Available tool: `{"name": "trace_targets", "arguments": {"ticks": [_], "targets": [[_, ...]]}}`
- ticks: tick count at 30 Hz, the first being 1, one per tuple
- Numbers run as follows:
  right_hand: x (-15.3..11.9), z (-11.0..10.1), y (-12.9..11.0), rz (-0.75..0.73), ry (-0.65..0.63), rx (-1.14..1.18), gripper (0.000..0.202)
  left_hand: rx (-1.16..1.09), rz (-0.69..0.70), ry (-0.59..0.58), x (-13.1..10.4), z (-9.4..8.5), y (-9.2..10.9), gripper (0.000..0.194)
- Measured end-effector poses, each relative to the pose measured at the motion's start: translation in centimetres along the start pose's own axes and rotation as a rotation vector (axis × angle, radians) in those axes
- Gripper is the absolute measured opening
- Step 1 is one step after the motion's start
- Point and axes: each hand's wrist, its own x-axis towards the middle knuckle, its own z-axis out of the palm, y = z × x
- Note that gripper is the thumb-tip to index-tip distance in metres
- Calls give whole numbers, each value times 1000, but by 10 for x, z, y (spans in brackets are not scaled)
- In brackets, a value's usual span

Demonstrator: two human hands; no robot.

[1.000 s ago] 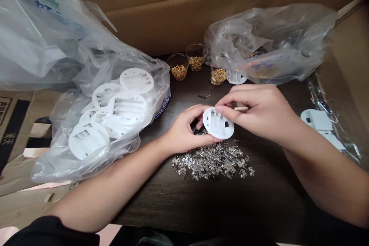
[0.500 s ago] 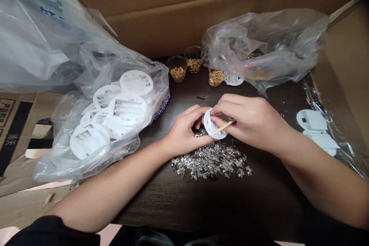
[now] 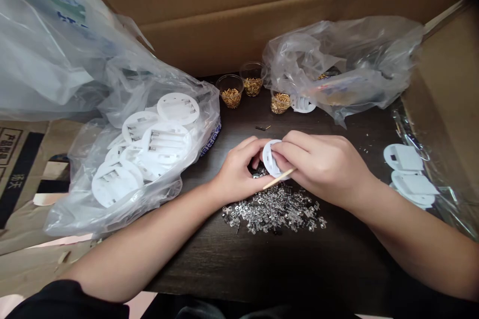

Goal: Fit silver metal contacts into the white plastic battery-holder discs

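Note:
Between thumb and fingers, my left hand (image 3: 241,167) grips a round white plastic battery holder (image 3: 268,158) by its edge, tilted up. My right hand (image 3: 318,159) is closed on a thin wooden stick (image 3: 279,178), whose pale end points down to the left across the holder. The right fingertips press at the holder's face and hide part of it; whether they also pinch a small part I cannot tell. Just below both hands lies a heap of small metal contact pieces (image 3: 277,212) on the dark table (image 3: 209,259).
At left, a clear plastic bag (image 3: 164,194) holds several white battery holders (image 3: 118,183). Cups of gold-coloured pins (image 3: 231,98) stand at the back, beside another plastic bag (image 3: 359,55). More white holders (image 3: 406,158) lie at right. Cardboard (image 3: 224,10) walls the back.
The right hand has shifted slightly over the holder, covering more of it. The stick has swung so that its end reaches lower and further left.

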Motion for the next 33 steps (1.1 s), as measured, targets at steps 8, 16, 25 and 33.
{"name": "trace_targets", "arguments": {"ticks": [8,16,25,33], "targets": [[0,1,2,23,-34,31,24,44,27,-14,0,1,0,52],[-1,5,3,-13,-16,24,25,31,-4,12,-1,1,-2,52],[3,2,11,144,-190,383,14,91,29,-2,-1,2,0,48],[2,3,11,106,-155,330,19,94,23,2,-1,2,0,50]]}}
